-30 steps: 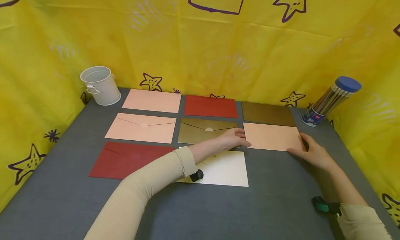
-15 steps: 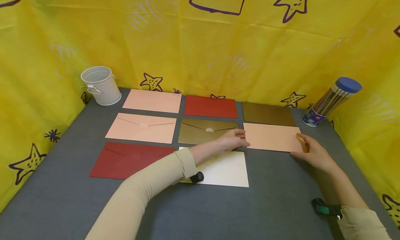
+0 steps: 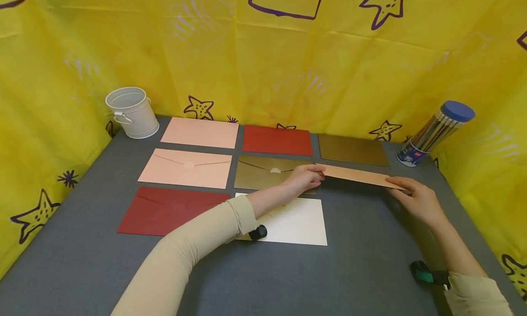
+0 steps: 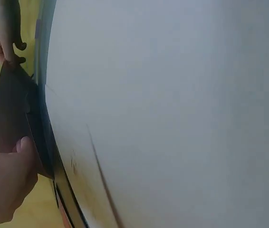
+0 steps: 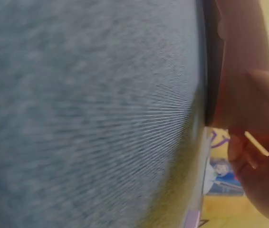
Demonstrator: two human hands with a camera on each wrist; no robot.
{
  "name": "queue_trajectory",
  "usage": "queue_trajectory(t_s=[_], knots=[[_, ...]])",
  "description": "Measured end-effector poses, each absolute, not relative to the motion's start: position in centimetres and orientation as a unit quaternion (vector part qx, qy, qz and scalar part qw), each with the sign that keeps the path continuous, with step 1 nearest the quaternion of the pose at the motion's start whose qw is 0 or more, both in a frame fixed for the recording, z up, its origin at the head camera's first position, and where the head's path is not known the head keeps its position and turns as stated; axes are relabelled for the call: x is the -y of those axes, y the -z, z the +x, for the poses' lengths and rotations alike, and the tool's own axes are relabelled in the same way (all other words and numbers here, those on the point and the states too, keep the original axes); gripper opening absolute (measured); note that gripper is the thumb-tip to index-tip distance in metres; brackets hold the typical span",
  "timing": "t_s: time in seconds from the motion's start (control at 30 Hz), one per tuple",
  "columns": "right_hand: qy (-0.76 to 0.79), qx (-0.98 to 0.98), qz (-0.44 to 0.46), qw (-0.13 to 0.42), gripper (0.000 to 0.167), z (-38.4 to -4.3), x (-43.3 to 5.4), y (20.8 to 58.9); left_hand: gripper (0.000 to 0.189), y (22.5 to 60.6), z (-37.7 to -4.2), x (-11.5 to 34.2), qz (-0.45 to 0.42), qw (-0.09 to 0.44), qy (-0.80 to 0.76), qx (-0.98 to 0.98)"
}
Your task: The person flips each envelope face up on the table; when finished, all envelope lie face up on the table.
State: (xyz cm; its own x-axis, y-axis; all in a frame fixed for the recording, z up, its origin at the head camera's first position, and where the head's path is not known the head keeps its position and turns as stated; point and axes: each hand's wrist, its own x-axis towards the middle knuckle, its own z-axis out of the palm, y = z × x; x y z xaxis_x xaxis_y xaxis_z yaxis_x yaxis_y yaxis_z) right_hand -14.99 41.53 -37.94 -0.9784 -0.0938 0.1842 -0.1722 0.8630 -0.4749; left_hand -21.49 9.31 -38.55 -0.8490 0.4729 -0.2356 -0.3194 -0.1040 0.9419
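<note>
Both hands hold a light peach envelope (image 3: 358, 174), tilted up off the table so it looks like a narrow strip in the head view. My left hand (image 3: 303, 180) pinches its left end, reaching across over a gold envelope (image 3: 257, 172) and a white envelope (image 3: 300, 222). At the other end my right hand (image 3: 417, 199) grips the right edge, fingers above and thumb below. The left wrist view shows the shaded underside of the envelope (image 4: 12, 104) between the two hands. Close behind it lies a dark gold-brown envelope (image 3: 353, 150).
Two pink envelopes, one at the back (image 3: 200, 132), and two red ones, one in front (image 3: 169, 211), lie flat in rows. A white bucket (image 3: 132, 113) stands at back left; a blue-lidded tube of pencils (image 3: 434, 133) at back right. A yellow patterned cloth (image 3: 263, 55) hangs behind.
The peach envelope lay flat-looking before; its front edge is now raised and its face tilted. Both hands have closed more firmly on its ends.
</note>
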Motion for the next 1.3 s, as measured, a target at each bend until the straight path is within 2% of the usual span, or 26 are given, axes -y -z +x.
queue_trajectory(t_s=[0.13,0.23,0.4,0.53,0.67,0.8,0.97,1.1,1.2,1.3], knots=[[-0.281,0.954,0.038,0.096,0.029,-14.9,-41.3,37.3,0.036,38.3,-21.9,-8.5,0.133,0.208,-0.712,-0.657],[-0.319,0.944,-0.007,0.087,0.033,-14.9,-41.1,36.9,0.033,38.2,-22.2,-7.9,0.168,0.161,-0.69,-0.685],[-0.387,0.915,-0.073,0.087,0.033,-15.0,-40.3,36.3,0.033,37.9,-22.7,-7.4,0.171,0.113,-0.691,-0.693],[-0.463,0.875,-0.111,0.093,0.022,-15.0,-39.4,35.6,0.031,37.7,-23.0,-7.2,0.166,0.094,-0.699,-0.689],[-0.574,0.804,-0.138,0.069,0.009,-15.0,-38.3,35.1,0.033,37.7,-23.2,-6.8,0.161,0.103,-0.714,-0.674],[-0.71,0.686,-0.145,0.061,0.007,-15.2,-36.7,35.5,0.044,37.9,-23.2,-6.2,0.156,0.156,-0.736,-0.64],[-0.802,0.576,-0.141,0.07,0.006,-15.4,-34.4,36.3,0.057,38.2,-23.3,-5.8,0.125,0.218,-0.776,-0.578],[-0.808,0.571,-0.142,0.025,0.004,-15.2,-33.0,36.6,0.05,38.1,-23.4,-5.3,0.081,0.192,-0.817,-0.538],[-0.762,0.637,-0.111,-0.042,0.013,-14.7,-32.3,36.8,0.037,37.8,-23.7,-4.7,0.049,0.146,-0.842,-0.517],[-0.669,0.732,-0.046,-0.12,0.013,-14.3,-31.7,37.2,0.026,37.6,-24.0,-4.1,0.025,0.115,-0.849,-0.515]])
